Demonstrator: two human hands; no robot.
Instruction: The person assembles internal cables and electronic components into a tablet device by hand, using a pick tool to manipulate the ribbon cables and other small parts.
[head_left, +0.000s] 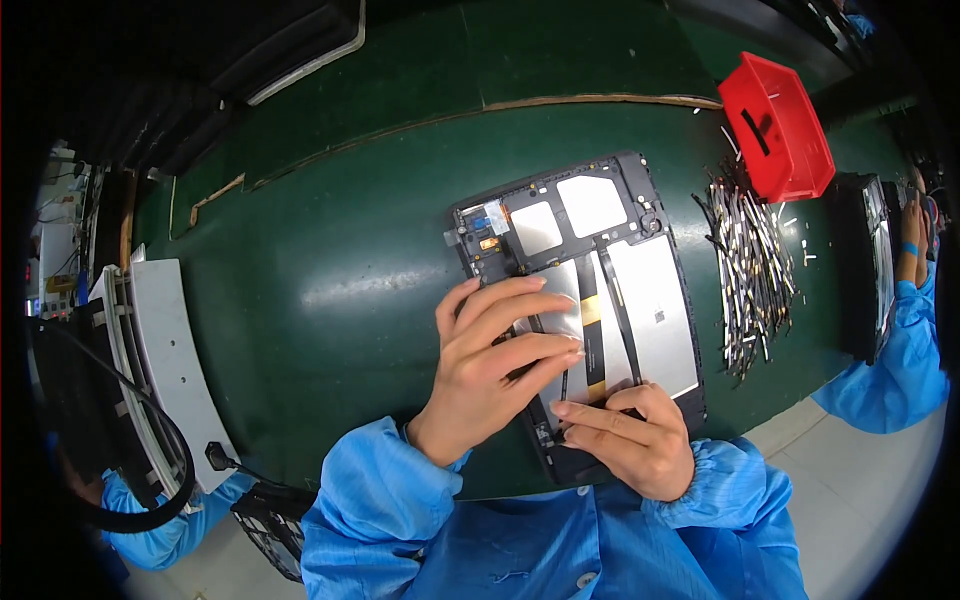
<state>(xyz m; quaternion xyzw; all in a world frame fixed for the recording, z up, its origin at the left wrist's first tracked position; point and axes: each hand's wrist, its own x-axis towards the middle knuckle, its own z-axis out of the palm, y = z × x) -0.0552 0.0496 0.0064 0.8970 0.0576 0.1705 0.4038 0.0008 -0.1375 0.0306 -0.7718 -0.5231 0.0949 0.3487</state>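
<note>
A tablet housing point(655, 300), with its back off and silver plates showing, lies slightly turned on the green bench before me. My left hand point(490, 350) rests over its left side, with thumb and index fingertips pinched together on a thin black cable strip point(565, 385). Lower down, the thumb and fingers of my right hand point(640, 440) close on the near end of that strip; the fingertips partly hide it. A second black strip point(620, 315) runs lengthwise over the silver plates. Beside it sits a dark ribbon with gold patches point(592, 345).
To the right lies a heap of black and white strips point(745, 270), below a red plastic bin point(790, 130). Dark panels point(865, 270) are stacked near another person's blue sleeve point(900, 340). White panels point(175, 350) and a black cable point(185, 470) stand at the left.
</note>
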